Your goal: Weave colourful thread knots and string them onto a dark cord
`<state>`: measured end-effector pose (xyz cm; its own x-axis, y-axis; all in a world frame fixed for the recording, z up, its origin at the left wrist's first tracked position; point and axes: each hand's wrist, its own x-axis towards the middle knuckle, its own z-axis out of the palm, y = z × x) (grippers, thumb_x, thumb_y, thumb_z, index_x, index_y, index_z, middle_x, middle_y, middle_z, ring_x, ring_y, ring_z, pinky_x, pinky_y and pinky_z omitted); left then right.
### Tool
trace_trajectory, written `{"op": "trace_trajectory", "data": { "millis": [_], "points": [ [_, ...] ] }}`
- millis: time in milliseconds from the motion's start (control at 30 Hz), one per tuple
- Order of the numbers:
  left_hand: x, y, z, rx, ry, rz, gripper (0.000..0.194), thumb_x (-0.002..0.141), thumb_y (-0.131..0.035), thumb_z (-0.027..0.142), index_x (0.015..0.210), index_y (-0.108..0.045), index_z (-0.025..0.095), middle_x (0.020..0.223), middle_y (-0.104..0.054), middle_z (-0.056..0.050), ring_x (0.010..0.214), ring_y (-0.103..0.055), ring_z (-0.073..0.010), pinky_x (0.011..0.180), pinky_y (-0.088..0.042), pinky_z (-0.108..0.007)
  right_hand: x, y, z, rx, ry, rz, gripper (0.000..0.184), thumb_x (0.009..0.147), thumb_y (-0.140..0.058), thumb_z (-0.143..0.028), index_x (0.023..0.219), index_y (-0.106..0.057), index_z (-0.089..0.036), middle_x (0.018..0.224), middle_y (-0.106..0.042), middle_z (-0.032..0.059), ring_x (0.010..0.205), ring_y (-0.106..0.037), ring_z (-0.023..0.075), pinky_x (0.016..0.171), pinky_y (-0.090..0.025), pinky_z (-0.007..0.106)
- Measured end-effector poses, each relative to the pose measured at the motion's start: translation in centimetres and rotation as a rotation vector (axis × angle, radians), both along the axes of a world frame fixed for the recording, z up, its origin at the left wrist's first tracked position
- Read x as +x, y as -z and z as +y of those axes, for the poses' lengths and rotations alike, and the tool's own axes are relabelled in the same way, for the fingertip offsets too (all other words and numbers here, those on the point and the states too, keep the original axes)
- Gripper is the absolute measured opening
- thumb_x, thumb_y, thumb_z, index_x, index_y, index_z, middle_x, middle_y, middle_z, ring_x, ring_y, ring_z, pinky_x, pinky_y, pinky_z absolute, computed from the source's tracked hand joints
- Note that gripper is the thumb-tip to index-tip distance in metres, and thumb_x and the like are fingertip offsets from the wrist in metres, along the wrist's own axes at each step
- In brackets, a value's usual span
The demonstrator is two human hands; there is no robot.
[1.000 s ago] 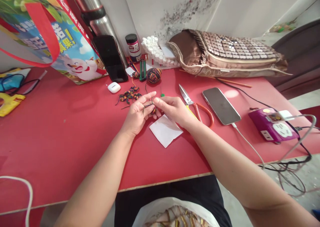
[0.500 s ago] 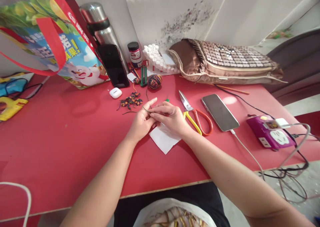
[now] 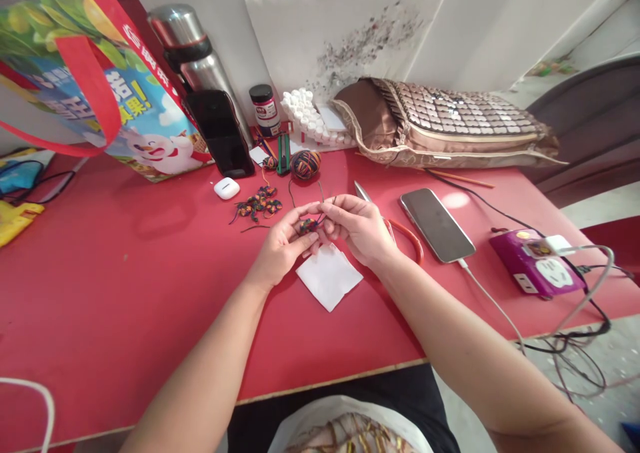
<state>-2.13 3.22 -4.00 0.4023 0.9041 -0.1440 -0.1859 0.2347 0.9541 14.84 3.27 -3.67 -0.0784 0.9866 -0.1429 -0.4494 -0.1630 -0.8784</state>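
The piece (image 3: 309,225) in the grip looks like matt, knobbly yarn, as does the cluster (image 3: 257,204) to its left; the ball (image 3: 306,164) beyond is wound thread, dull and softly ridged. Below the grip, the napkin (image 3: 329,280) is matt white paper. To the right, the scissors (image 3: 362,191) show smooth bare metal and glossy orange plastic, and the phone (image 3: 437,225) a sleek, glassy face; farther out, the socket (image 3: 517,260) is shiny purple plastic. Beyond and left, the flask (image 3: 204,73) is polished metal, the bag (image 3: 163,150) slick and printed. The table (image 3: 175,286) under the grip is smooth with a faint sheen.
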Motion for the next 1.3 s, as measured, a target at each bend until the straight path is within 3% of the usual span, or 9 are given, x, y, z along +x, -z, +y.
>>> {"op": "trace_trajectory", "data": {
  "millis": [200, 367, 533, 667, 833, 1033, 1167, 1300],
  "points": [
    [0.07, -0.02, 0.12, -0.048, -0.013, -0.056, 0.049, 0.085, -0.086, 0.041, 0.125, -0.069, 0.018, 0.086, -0.073, -0.004, 0.062, -0.063, -0.0130, 0.052, -0.044, -0.024, 0.00, 0.27, 0.39, -0.059, -0.055, 0.170, 0.042, 0.065, -0.099, -0.042, 0.081, -0.071, -0.015, 0.060, -0.070, -0.0004, 0.050, -0.060, 0.0095, 0.048, -0.052, 0.020],
    [0.35, -0.04, 0.09, 0.004, -0.043, 0.014, 0.048, 0.087, -0.084, 0.041, 0.125, -0.069, 0.016, 0.078, -0.070, -0.001, 0.060, -0.062, -0.0116, 0.052, -0.044, -0.023, 0.13, 0.69, 0.32, -0.092, -0.107, 0.131, 0.044, 0.066, -0.099, -0.044, 0.083, -0.072, -0.014, 0.058, -0.071, 0.0021, 0.049, -0.064, 0.0109, 0.047, -0.052, 0.019],
    [0.15, 0.14, 0.39, 0.035, -0.099, 0.031, 0.039, 0.089, -0.076, 0.038, 0.120, -0.072, 0.014, 0.074, -0.073, -0.002, 0.053, -0.063, -0.0124, 0.048, -0.042, -0.024, 0.20, 0.84, 0.54, -0.140, -0.068, 0.182, 0.033, 0.074, -0.096, -0.033, 0.083, -0.071, -0.014, 0.069, -0.074, 0.0034, 0.055, -0.065, 0.0103, 0.051, -0.055, 0.019],
    [0.16, 0.04, 0.51, 0.004, -0.107, 0.017, 0.034, 0.086, -0.076, 0.035, 0.112, -0.070, 0.014, 0.073, -0.074, -0.003, 0.051, -0.066, -0.0149, 0.046, -0.042, -0.024, 0.09, 0.61, 0.79, -0.153, -0.002, 0.287, 0.020, 0.083, -0.088, -0.023, 0.082, -0.069, -0.016, 0.073, -0.071, 0.0009, 0.058, -0.061, 0.0090, 0.055, -0.055, 0.020],
    [0.32, -0.12, 0.48, -0.001, -0.105, 0.021, 0.024, 0.080, -0.076, 0.029, 0.098, -0.068, 0.015, 0.067, -0.070, -0.001, 0.051, -0.067, -0.0143, 0.046, -0.045, -0.023, 0.25, 0.33, 0.88, -0.168, -0.011, 0.301, 0.007, 0.092, -0.076, -0.023, 0.089, -0.072, -0.017, 0.068, -0.059, -0.0033, 0.053, -0.048, 0.0078, 0.051, -0.047, 0.021],
    [0.11, -0.10, 0.39, -0.003, -0.032, 0.043, 0.034, 0.083, -0.074, 0.027, 0.114, -0.068, 0.015, 0.075, -0.071, -0.001, 0.052, -0.070, -0.0165, 0.043, -0.047, -0.023, 0.07, 0.29, 0.52, -0.104, -0.037, 0.235, 0.022, 0.087, -0.082, -0.036, 0.087, -0.071, -0.016, 0.064, -0.051, -0.0052, 0.052, -0.043, 0.0071, 0.049, -0.039, 0.021],
    [0.16, -0.20, 0.35, -0.001, -0.021, 0.052, 0.028, 0.084, -0.079, 0.034, 0.101, -0.069, 0.015, 0.078, -0.073, -0.002, 0.053, -0.070, -0.0156, 0.043, -0.048, -0.023, -0.05, 0.28, 0.38, -0.053, -0.045, 0.188, 0.033, 0.081, -0.088, -0.045, 0.084, -0.070, -0.017, 0.063, -0.048, -0.0065, 0.052, -0.042, 0.0070, 0.049, -0.039, 0.023],
    [0.19, -0.19, 0.44, -0.033, -0.063, 0.007, 0.030, 0.081, -0.084, 0.037, 0.094, -0.070, 0.014, 0.068, -0.070, -0.001, 0.050, -0.066, -0.0135, 0.045, -0.048, -0.023, 0.13, 0.25, 0.52, -0.039, 0.042, 0.178, 0.029, 0.081, -0.088, -0.041, 0.081, -0.070, -0.018, 0.062, -0.044, -0.0071, 0.053, -0.039, 0.0069, 0.053, -0.041, 0.023]
  ]
}}
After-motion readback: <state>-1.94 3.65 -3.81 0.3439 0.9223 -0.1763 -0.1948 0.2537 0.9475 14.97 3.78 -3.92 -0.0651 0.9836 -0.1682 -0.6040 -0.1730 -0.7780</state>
